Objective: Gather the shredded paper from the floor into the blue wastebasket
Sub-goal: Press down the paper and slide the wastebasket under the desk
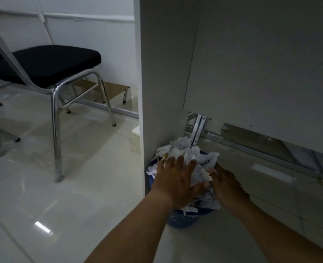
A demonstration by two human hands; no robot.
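Observation:
The blue wastebasket (183, 220) stands on the floor beside a white desk panel, heaped above its rim with white shredded paper (185, 150). My left hand (176, 177) lies flat on top of the heap, fingers spread, palm down. My right hand (227, 185) presses against the heap's right side, its fingertips buried in the shreds. Most of the basket is hidden by the paper and my hands; only its lower front and a bit of the left rim show.
A white desk panel (162, 73) rises just left of the basket, with the desk's underside and a metal rail (251, 147) behind. A black-seated chrome chair (56, 65) stands at the left on the glossy tiled floor (62, 196).

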